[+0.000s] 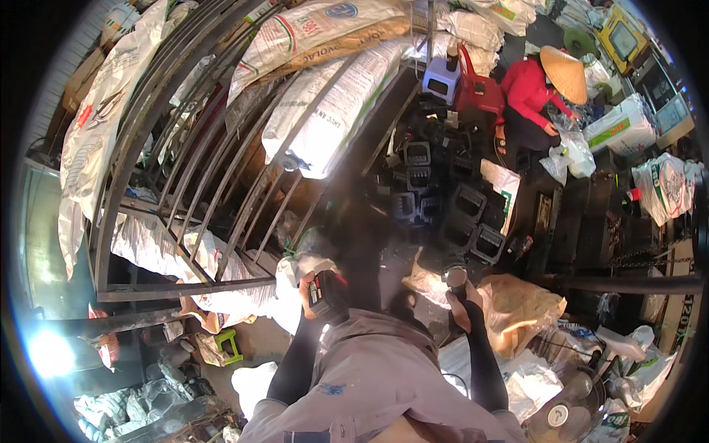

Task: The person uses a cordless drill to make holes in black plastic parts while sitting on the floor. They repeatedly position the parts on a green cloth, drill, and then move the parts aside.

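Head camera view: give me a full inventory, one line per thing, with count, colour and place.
Boxy item: one, black and red, left hand
Round-ended item: one, greyish, right hand
Housings: several, black, centre floor
Rack: one, dark, left
Sacks: many, mostly white, upper left and around
Chair: one, red, top
Stool: one, pale blue, beside chair
Co-worker: one, red top, upper right
Conical hat: one, tan, on co-worker
Fan: one, dark, lower right
Left hand, right hand: two, bare, lower middle

Tool (pixel 329 297) in left grip (pixel 305 294), round part (pixel 456 277) in right grip (pixel 467 307). Rack (pixel 185 290) left, sacks (pixel 325 111) on it. Frames (pixel 461 230) ahead, right of rack; stool (pixel 441 79) and chair (pixel 480 87) beyond, co-worker (pixel 523 88) right of chair. Fan (pixel 567 413) rear right.
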`<state>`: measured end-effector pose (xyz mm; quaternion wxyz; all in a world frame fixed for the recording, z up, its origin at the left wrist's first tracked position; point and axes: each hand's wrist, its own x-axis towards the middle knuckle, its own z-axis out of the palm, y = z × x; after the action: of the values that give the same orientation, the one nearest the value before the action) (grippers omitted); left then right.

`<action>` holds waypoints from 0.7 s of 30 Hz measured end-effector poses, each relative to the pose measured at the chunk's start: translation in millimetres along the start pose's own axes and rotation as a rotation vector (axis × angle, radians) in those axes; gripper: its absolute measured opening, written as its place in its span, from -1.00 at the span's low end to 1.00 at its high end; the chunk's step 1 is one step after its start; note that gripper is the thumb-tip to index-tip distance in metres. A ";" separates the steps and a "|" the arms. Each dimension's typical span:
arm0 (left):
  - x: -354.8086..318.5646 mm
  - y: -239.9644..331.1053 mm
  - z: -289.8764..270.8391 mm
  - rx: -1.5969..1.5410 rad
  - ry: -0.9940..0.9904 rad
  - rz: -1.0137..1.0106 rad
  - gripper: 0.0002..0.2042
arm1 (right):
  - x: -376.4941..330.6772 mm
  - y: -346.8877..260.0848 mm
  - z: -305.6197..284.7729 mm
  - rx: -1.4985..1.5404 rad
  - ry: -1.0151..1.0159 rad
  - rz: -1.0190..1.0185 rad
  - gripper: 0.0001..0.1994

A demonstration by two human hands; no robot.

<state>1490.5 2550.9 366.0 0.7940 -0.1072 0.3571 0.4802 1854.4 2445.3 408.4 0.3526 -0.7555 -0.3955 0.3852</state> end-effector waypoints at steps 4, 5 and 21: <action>58.7 32.0 17.5 0.140 -0.134 -0.007 -0.52 | 61.4 -70.9 7.5 -0.146 -0.031 -0.021 -0.38; 76.1 42.9 23.7 0.179 -0.171 -0.012 -0.53 | 74.2 -87.4 10.5 -0.069 -0.030 -0.047 -0.37; 288.4 243.6 251.4 1.034 -0.650 0.137 -0.42 | 550.6 -341.6 181.4 -0.555 0.124 -0.496 -0.35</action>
<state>1484.6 3003.4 396.4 0.7787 0.4671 0.2895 0.3026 1801.7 3115.1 445.1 0.2402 -0.7254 -0.6339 0.1197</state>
